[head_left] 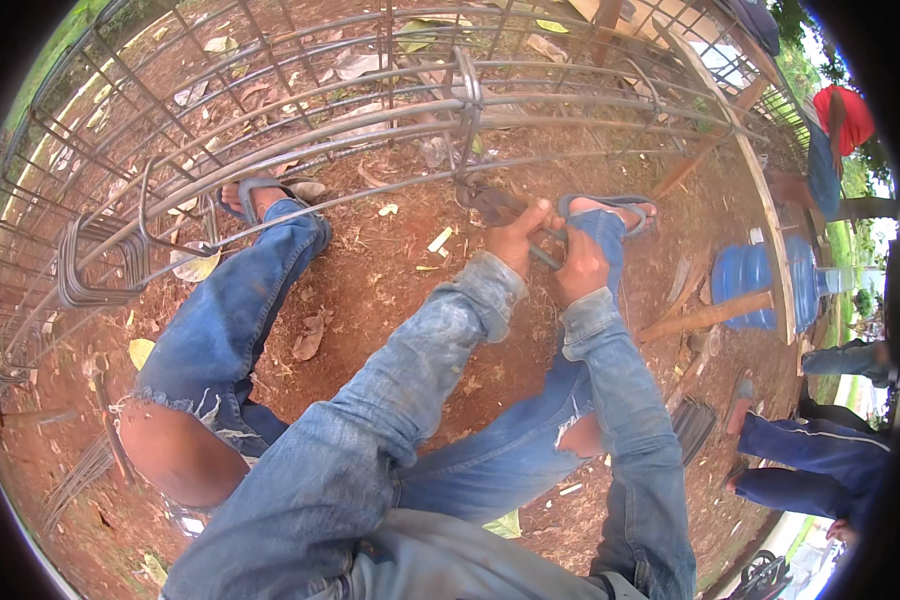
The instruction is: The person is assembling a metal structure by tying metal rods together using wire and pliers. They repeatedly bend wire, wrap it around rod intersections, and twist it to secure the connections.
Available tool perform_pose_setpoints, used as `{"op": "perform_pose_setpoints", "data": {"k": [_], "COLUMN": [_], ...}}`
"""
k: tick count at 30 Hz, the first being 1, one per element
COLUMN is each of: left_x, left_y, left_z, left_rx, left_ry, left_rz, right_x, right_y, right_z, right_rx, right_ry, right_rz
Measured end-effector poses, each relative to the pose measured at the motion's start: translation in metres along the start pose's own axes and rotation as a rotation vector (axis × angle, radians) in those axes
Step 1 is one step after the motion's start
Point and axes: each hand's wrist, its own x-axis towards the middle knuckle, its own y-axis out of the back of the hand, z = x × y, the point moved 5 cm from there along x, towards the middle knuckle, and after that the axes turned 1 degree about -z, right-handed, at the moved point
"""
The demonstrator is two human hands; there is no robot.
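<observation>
Both hands hold a pair of dark pincers [498,205], its head up against the lower edge of a rebar cage [390,125]. My left hand [515,240] is closed round one handle, thumb on top. My right hand [581,264] is closed on the other handle, close beside the left. The jaws reach to where a square stirrup [467,110] crosses the long bars; whether they grip a wire there is too small to tell. A bundle of bent stirrups [100,262] hangs on the bars at the left.
Wooden props [760,210] stand at the right of the cage. A large blue water jug [745,275] lies behind them. A person in a red shirt [843,120] and another in dark blue trousers [810,465] are at the right. Dry leaves [310,335] litter the dirt between my legs.
</observation>
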Motion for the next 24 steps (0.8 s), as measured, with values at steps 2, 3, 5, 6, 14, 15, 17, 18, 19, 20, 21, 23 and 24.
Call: {"op": "perform_pose_setpoints", "data": {"k": [2,3,5,6,14,15,17,18,19,20,21,23,24], "left_x": [0.007,0.009,0.010,0.010,0.014,0.013,0.012,0.012,0.010,0.005,-0.001,-0.014,-0.019], "left_y": [-0.003,-0.005,-0.007,-0.009,-0.009,-0.010,-0.009,-0.004,-0.002,0.003,0.006,0.012,0.018], "left_z": [0.000,0.001,0.003,0.005,0.002,0.000,-0.007,-0.007,-0.004,0.000,0.004,0.007,0.008], "left_rx": [0.017,0.029,0.026,0.028,0.026,0.002,-0.085,-0.124,-0.107,-0.090,-0.074,-0.019,0.012], "left_ry": [-0.014,-0.019,-0.010,-0.004,-0.038,-0.031,-0.027,-0.035,-0.021,-0.006,0.008,0.112,0.168], "left_rz": [-0.005,-0.004,-0.053,-0.079,-0.022,-0.005,0.039,0.069,0.059,0.050,0.036,-0.049,-0.087], "right_x": [0.006,0.009,0.015,0.018,0.021,0.017,0.008,0.006,0.004,0.000,-0.006,-0.018,-0.023], "right_y": [-0.003,-0.002,0.000,0.001,-0.004,-0.005,-0.009,-0.009,-0.004,0.000,-0.004,-0.012,-0.012], "right_z": [0.015,0.017,0.019,0.020,0.026,0.025,0.021,0.010,-0.006,-0.016,-0.015,-0.007,-0.008], "right_rx": [-0.007,-0.006,-0.006,-0.006,0.021,-0.007,-0.065,-0.001,0.064,0.129,0.295,0.580,0.729], "right_ry": [0.010,0.030,0.068,0.086,0.111,0.092,0.053,0.014,-0.025,-0.064,-0.213,-0.213,-0.214], "right_rz": [-0.042,-0.051,-0.069,-0.063,-0.051,-0.030,0.012,-0.005,-0.020,-0.036,-0.180,-0.492,-0.649]}}
